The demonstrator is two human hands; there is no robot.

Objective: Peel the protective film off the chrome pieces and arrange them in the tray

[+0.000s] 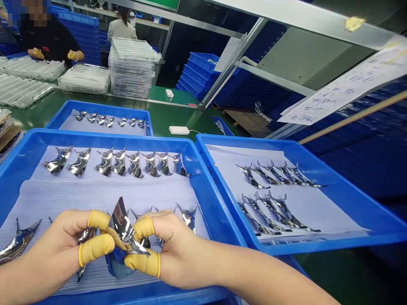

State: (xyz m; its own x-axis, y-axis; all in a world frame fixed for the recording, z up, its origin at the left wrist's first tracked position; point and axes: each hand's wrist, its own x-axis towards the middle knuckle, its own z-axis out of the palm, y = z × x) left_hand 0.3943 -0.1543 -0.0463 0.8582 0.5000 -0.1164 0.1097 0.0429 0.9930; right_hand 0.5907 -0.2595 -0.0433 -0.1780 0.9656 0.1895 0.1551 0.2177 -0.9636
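Note:
A shiny curved chrome part (122,222) is held between both my hands above a paper-lined blue tray (190,146). My left hand (74,237) pinches its left side with thumb and finger in yellow finger cots. From the other side, my right hand (171,248) grips the same part, its thumb and finger also in yellow cots. Similar chrome parts (135,164) lie in a row at the back of this tray. More of them sit under and around my hands, partly hidden, such as the chrome part (19,241) at the left.
To the right, a second blue tray (305,250) holds two rows of chrome parts. Behind stands another blue tray (68,111) with smaller parts. A white device (178,130) lies on the green table. Clear plastic trays (132,70) are stacked near a person (51,36) wearing yellow finger cots.

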